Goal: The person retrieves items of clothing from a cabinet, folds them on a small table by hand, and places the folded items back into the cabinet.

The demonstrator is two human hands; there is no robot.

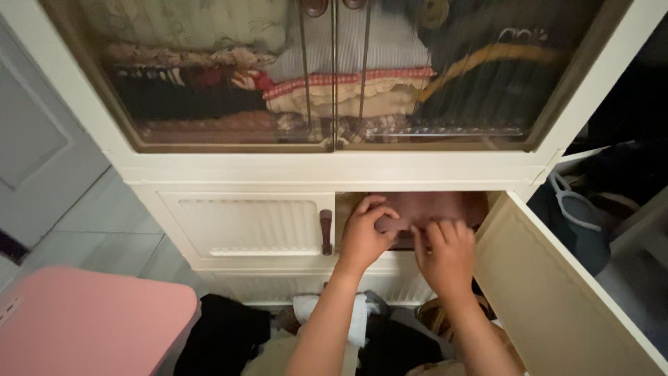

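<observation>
A folded dark reddish-brown cloth (431, 207) lies inside the lower right compartment of a cream cabinet (334, 170). My left hand (365, 237) grips its front edge, fingers curled over it. Beside it, my right hand (445, 254) presses on the same cloth, fingers bent on the fold. The compartment's door (557, 292) swings open to the right. The rest of the compartment is dark and hidden behind my hands.
The lower left door (247, 226) is closed, with a brown handle (325, 232). Above, glass doors show stacked folded clothes (334, 83). A pink surface (90, 320) sits at bottom left. Dark and white clothes (229, 334) lie on the floor. A blue bag (577, 216) stands at right.
</observation>
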